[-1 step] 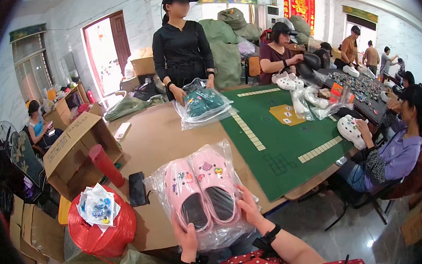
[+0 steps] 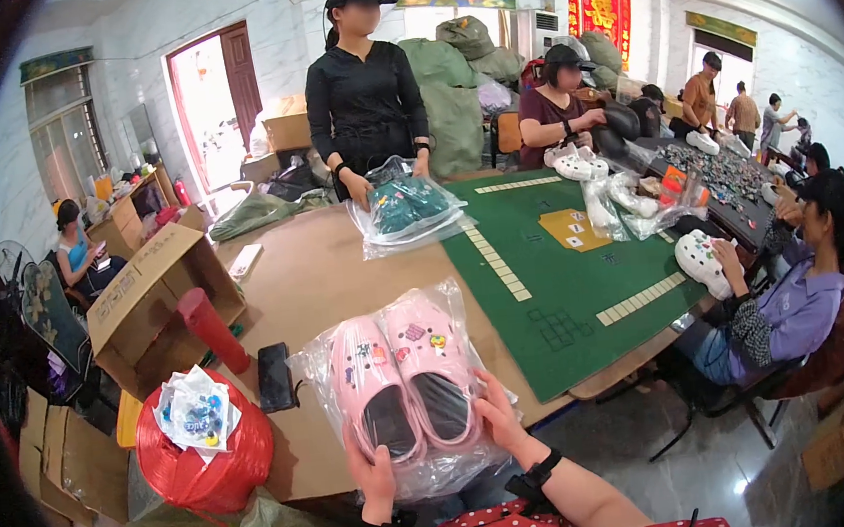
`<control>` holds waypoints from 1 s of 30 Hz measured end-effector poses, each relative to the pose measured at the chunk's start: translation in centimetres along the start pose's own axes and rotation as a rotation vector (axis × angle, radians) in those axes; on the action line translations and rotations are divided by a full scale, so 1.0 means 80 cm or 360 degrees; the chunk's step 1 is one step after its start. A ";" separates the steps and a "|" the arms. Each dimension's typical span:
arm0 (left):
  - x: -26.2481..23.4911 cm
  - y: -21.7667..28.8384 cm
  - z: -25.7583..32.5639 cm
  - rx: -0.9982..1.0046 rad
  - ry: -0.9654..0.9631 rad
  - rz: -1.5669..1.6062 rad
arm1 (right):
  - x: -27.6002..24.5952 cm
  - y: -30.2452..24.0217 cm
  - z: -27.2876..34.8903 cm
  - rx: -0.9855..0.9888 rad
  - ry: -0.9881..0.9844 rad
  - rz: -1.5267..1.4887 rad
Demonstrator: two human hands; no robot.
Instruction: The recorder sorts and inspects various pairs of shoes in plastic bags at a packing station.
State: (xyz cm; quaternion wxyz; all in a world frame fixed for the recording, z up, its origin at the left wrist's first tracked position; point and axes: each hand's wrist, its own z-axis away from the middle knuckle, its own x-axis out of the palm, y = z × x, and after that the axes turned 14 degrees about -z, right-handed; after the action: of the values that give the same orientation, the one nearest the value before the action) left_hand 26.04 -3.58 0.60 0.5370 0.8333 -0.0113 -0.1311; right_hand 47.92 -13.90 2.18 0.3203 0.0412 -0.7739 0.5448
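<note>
A pair of pink clogs [image 2: 403,391] with small charms on top lies side by side inside a clear plastic bag [image 2: 322,365]. I hold the bag at the near edge of the brown table [image 2: 312,273]. My left hand [image 2: 372,477] grips its lower left part, under the left clog's heel. My right hand [image 2: 499,417] grips the lower right side, by the right clog's heel. Both wrists wear black bands.
Across the table a person in black presses on a bag of teal clogs [image 2: 405,208]. A green mat [image 2: 563,271] covers the table's right half. To my left are a red twine spool [image 2: 204,463], a black phone [image 2: 274,377], a red cylinder [image 2: 213,332] and an open cardboard box [image 2: 149,297]. Seated people handle white clogs [image 2: 701,264] at right.
</note>
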 end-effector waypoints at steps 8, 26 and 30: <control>0.000 -0.008 0.003 -0.0033 -0.0007 0.0014 | 0.006 0.002 0.001 -0.0071 -0.0024 -0.0141; 0.000 -0.005 0.001 0.0013 0.0015 0.0019 | -0.004 0.010 -0.004 -0.0096 -0.0029 -0.0130; -0.001 -0.009 0.003 0.0009 0.0006 0.0006 | -0.005 0.011 -0.004 -0.0098 -0.0040 -0.0121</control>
State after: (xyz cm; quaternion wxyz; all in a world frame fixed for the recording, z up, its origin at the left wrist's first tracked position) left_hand 25.84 -3.48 -0.13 0.5349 0.8350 -0.0121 -0.1284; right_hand 47.99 -13.39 1.32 0.3323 0.0676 -0.7921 0.5075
